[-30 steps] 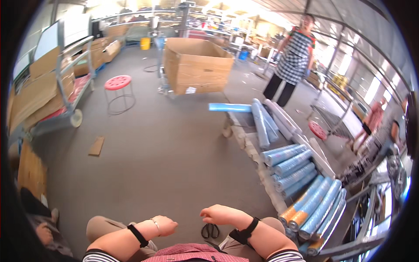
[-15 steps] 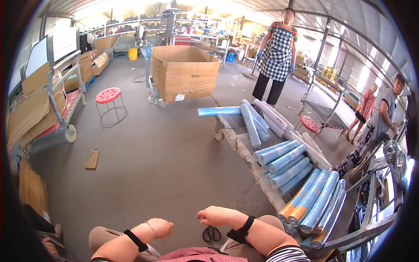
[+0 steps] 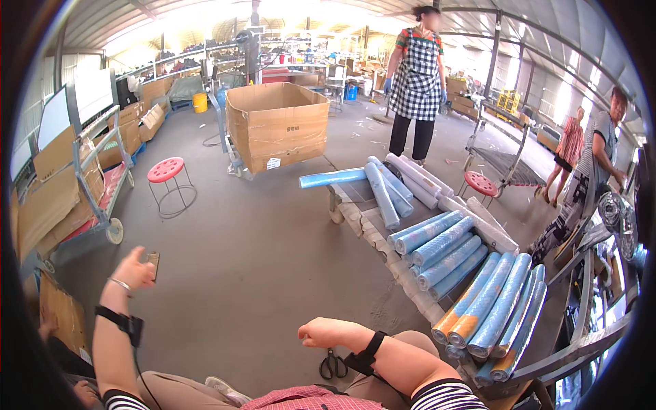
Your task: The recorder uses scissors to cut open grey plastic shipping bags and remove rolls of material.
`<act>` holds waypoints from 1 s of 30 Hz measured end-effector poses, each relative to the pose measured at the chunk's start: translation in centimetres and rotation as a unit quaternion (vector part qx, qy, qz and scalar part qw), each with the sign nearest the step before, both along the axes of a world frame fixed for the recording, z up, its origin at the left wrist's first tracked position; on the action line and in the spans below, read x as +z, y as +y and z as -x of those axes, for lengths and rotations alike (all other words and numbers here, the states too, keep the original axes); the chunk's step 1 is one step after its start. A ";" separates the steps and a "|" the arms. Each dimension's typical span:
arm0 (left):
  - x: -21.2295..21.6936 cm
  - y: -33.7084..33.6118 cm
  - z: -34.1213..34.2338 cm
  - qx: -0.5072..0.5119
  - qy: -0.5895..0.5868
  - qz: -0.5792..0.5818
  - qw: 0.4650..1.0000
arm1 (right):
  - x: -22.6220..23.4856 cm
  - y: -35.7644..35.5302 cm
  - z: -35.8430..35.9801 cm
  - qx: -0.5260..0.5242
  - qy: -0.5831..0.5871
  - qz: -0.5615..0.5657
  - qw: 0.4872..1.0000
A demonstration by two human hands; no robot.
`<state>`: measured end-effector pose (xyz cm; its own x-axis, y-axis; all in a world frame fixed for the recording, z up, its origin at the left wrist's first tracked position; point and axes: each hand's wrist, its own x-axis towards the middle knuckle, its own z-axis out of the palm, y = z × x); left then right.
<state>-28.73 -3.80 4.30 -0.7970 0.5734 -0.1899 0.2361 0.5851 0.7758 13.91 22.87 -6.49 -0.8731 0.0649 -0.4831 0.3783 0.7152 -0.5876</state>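
A wide stretch of bare grey concrete floor (image 3: 260,273) is seen ahead, bounded on the left by a wheeled rack of flattened cardboard (image 3: 75,184) and on the right by a low pallet (image 3: 383,239) edged along the floor. One large open cardboard box (image 3: 277,126) is set on a trolley at the far side. On the pallet, blue film-wrapped rolls (image 3: 444,242) are laid in rows, about fifteen being countable, some hidden. Two red stools (image 3: 166,169) are seen. The left hand (image 3: 133,268) is raised over the floor, fingers loosely apart, nothing held. The right hand (image 3: 321,333) is curled together in a loose fist above the knee, empty. One pair of black scissors (image 3: 333,365) is lying on the floor just beside the right wrist.
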 end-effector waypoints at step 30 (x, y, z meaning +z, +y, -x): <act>0.3 4.8 -16.4 -0.151 0.026 -0.192 0.969 | -0.4 0.4 -0.3 -0.015 0.001 -0.014 1.000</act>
<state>-12.34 1.01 4.61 -0.5845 0.8025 0.1196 0.3968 0.1542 0.9049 14.22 23.28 -6.84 -0.8718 0.1050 -0.4785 0.3989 0.7193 -0.5688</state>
